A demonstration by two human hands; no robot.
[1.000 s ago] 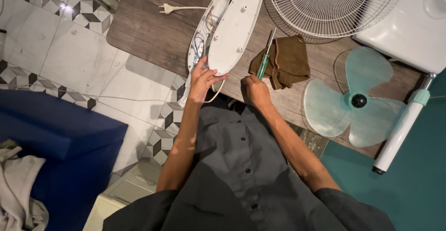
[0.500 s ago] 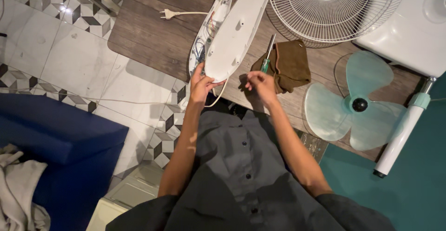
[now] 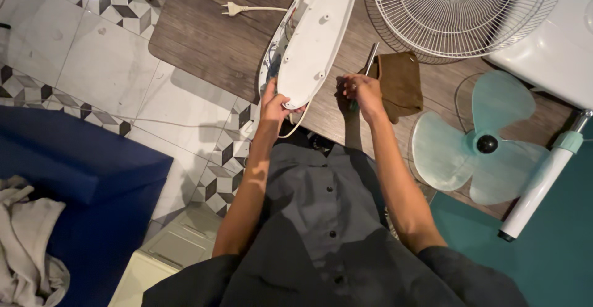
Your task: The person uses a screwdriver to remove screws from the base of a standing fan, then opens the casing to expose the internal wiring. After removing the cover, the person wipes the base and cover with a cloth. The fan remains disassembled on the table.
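On the wooden table (image 3: 204,41) lies a long white fan housing (image 3: 318,35), its near end lifted off a lower shell with wiring. My left hand (image 3: 273,104) grips that near end from the left side. My right hand (image 3: 360,91) is closed around a green-handled screwdriver (image 3: 367,63), whose metal shaft points away from me, just right of the housing. A brown cloth (image 3: 400,83) lies directly beyond the right hand.
A white wire fan grille (image 3: 469,7) rests at the table's far right. A pale green fan blade (image 3: 482,140) and a white pole (image 3: 543,180) lie to the right. A plug and cord (image 3: 238,9) lie far left. A blue cushion (image 3: 74,177) sits on the tiled floor.
My right hand has moved away from me along the table with the screwdriver, toward the brown cloth. My left hand stays on the end of the white housing.
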